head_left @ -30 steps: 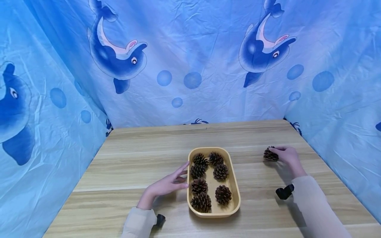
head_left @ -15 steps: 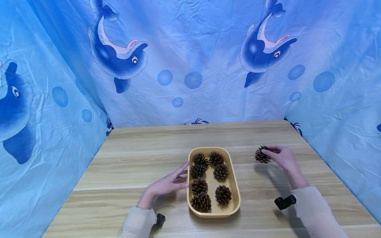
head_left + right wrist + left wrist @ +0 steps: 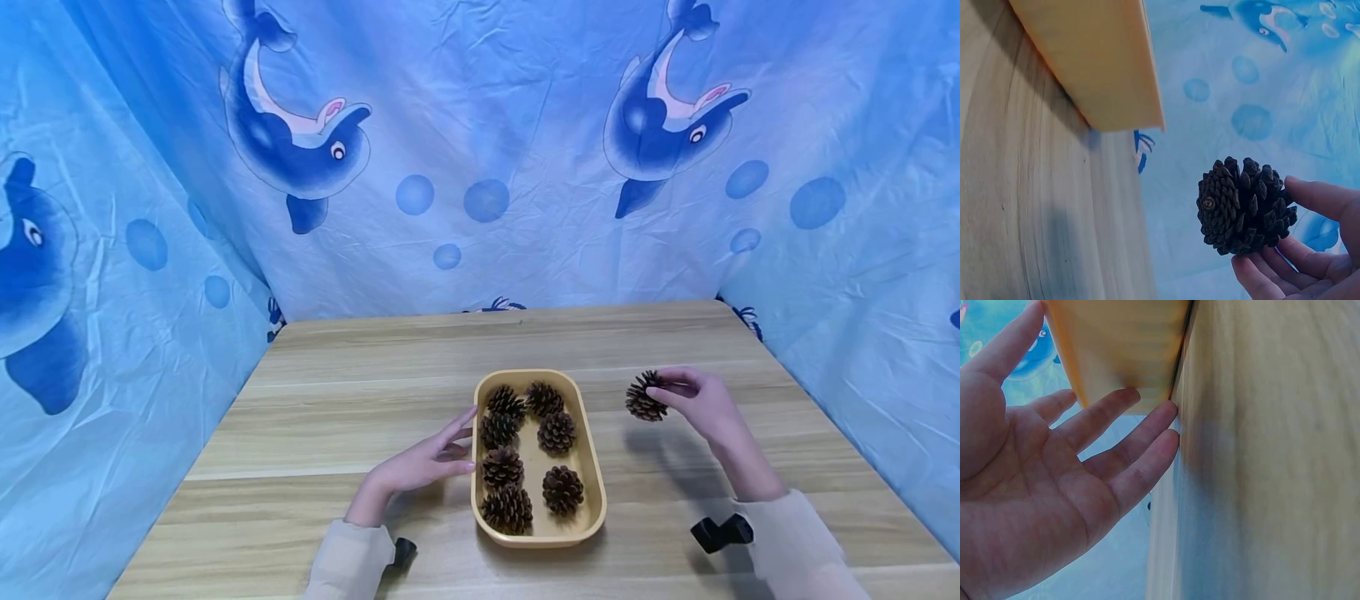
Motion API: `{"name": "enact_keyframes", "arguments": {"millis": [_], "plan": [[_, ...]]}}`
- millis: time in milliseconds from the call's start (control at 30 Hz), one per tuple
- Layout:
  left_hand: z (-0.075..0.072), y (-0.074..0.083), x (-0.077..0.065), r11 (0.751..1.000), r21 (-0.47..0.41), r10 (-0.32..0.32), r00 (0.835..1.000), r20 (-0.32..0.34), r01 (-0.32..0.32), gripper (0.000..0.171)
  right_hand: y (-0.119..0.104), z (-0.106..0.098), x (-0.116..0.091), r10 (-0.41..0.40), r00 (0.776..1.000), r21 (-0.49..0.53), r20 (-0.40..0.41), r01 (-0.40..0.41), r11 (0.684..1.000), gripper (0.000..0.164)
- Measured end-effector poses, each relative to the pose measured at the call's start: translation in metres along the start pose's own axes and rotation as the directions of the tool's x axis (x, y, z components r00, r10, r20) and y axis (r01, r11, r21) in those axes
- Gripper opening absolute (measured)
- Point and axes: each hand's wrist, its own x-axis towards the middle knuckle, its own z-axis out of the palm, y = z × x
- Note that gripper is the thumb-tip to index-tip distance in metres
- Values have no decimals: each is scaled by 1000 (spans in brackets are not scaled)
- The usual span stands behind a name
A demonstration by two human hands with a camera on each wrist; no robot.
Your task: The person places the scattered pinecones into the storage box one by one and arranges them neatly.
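Note:
Between thumb and fingers my right hand [image 3: 697, 404] pinches a brown pine cone [image 3: 645, 397], held up above the table to the right of the tray. In the right wrist view the scaly base of this pine cone [image 3: 1244, 206] faces the camera. A shallow yellow tray [image 3: 596, 492] stands at mid-table with several pine cones in it, mostly along its left side and far end. My left hand [image 3: 412, 467] is at the tray's left side, fingers spread and extended. In the left wrist view, its fingertips [image 3: 1127, 395] lie against the tray's outer wall [image 3: 1119, 344].
The wood-grain table [image 3: 337, 358] reaches back to a blue curtain [image 3: 480, 108] printed with dolphins, which also hangs along both sides. A small black device [image 3: 722, 533] sits at the right wrist, another black device [image 3: 405, 554] at the left.
My right hand has lifted the pine cone off the table and carried it left toward the tray. The left hand and the tray have stayed in place.

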Motion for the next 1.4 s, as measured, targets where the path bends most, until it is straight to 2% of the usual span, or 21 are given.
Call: {"name": "enact_keyframes", "arguments": {"millis": [267, 500, 833, 1000, 1133, 1233, 1400], "plan": [[0, 2, 0, 1000, -1, -6, 1000, 0, 6, 86, -6, 5, -12, -24, 999, 36, 29, 23, 999, 54], [0, 2, 0, 1000, -4, -6, 1000, 3, 6, 86, -12, 16, -24, -32, 998, 29, 61, 30, 999, 51], [-1, 1, 1, 1000, -7, 3, 1000, 8, -3, 86, -23, 37, -41, -88, 986, 122, 144, 70, 990, 46], [-2, 0, 2, 1000, 5, 5, 1000, 10, -5, 86, -29, 49, -51, -112, 966, 176, 233, 71, 982, 45], [-2, -1, 2, 1000, 7, 5, 1000, 11, -6, 86, -31, 59, -58, -152, 939, 212, 309, 88, 973, 46], [-2, -1, 1, 1000, 6, 0, 1000, 10, 0, 86, -31, 66, -63, -177, 920, 211, 351, 106, 972, 46], [-1, 0, 1, 1000, 8, -6, 1000, 10, 6, 86, -26, 76, -67, -173, 899, 176, 402, 110, 978, 46]]}}
